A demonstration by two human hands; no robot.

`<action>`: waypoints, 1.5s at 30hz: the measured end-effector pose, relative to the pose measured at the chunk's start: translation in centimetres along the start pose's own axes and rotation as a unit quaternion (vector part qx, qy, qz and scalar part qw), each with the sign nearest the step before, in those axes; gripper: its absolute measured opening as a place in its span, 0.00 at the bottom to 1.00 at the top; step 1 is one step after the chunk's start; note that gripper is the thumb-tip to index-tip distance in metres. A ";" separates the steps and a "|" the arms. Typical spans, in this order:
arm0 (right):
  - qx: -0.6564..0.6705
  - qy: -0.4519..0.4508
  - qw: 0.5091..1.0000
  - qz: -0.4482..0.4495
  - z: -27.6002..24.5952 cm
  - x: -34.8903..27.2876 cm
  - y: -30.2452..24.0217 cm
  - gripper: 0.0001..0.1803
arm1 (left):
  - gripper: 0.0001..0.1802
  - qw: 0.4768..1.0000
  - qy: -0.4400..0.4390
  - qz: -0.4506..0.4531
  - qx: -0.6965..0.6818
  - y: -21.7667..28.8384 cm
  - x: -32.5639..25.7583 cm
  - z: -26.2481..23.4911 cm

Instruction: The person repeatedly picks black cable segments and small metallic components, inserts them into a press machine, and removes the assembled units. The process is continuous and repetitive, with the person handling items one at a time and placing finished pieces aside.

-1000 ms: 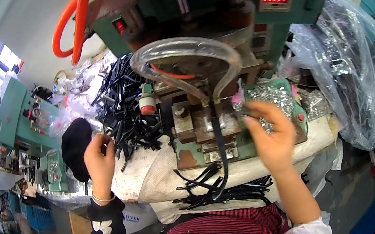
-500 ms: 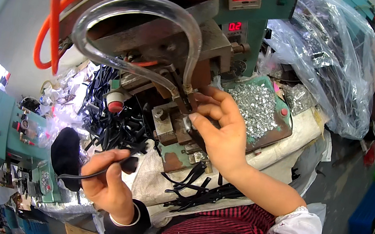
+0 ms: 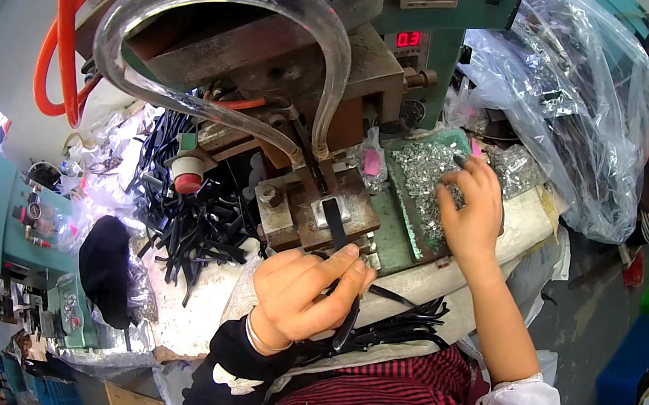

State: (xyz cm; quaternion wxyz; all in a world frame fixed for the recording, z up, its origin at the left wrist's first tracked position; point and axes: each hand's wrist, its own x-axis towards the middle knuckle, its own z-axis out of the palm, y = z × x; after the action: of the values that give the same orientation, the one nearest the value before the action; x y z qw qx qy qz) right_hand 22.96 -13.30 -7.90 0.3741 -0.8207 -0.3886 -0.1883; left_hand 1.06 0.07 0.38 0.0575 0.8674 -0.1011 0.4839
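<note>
While left grip [image 3: 302, 292] pinches strap [image 3: 334, 222], right grip [image 3: 471, 215] parted, over metal bits [image 3: 419, 170]

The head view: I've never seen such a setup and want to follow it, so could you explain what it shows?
A wide-lens camera on the person's head looks down, so straight edges bend. There is no robot, just two bare hands. The left hand holds a black strip; its far end lies on the metal block of a green machine. The right hand is at a green tray of small shiny metal pieces; whether it grips any, I cannot tell. A pile of black strips lies left of the machine.
</note>
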 end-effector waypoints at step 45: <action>0.468 -0.033 0.879 0.080 0.1 1.3 -12.9 0.09 | 0.14 0.736 0.007 -0.645 -0.209 -3.8 -11.3 -9.7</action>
State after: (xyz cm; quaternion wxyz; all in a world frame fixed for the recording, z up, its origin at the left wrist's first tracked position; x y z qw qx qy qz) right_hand 13.70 -7.18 -1.21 0.7153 -0.5840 -0.3767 0.0731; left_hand -11.90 7.00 -4.10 0.5359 0.6879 0.3840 0.3036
